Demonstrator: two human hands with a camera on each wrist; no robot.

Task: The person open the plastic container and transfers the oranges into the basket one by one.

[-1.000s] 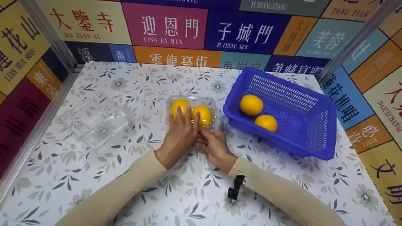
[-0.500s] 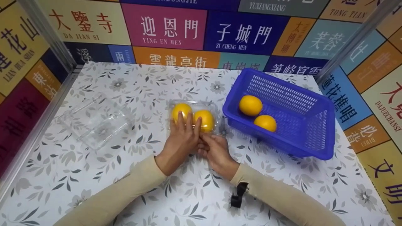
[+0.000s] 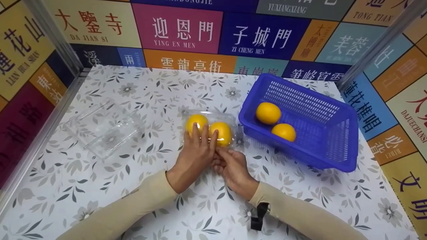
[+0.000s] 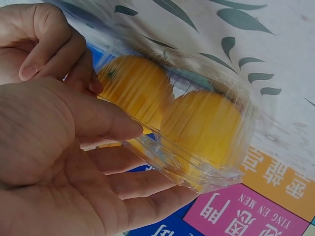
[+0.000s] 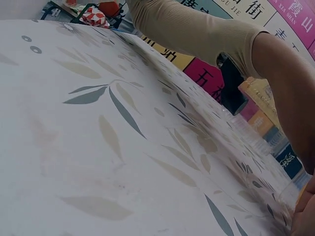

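Note:
A clear plastic box (image 3: 213, 116) holds two oranges (image 3: 197, 120), its lid down over them. My left hand (image 3: 193, 155) lies over its front part, fingers spread across the lid. In the left wrist view that hand's thumb (image 4: 115, 120) bears on the front side, so the box edge (image 4: 202, 183) sits between thumb and fingers. Close beside it, my right hand (image 3: 235, 168) pinches the front right edge; its fingertips are partly hidden by the left hand. The right wrist view shows mostly tabletop and the other arm's sleeve (image 5: 197, 32).
On the left lies another clear plastic box (image 3: 108, 128). To the right stands a blue-purple perforated basket (image 3: 352, 140) with two oranges (image 3: 268, 113) in its left part. Patterned panels (image 3: 180, 31) with writing wall in the flower-print table (image 3: 140, 206).
The box of oranges has slid a little toward me and slightly right, both hands moving with it. The basket and the other clear box stay in place.

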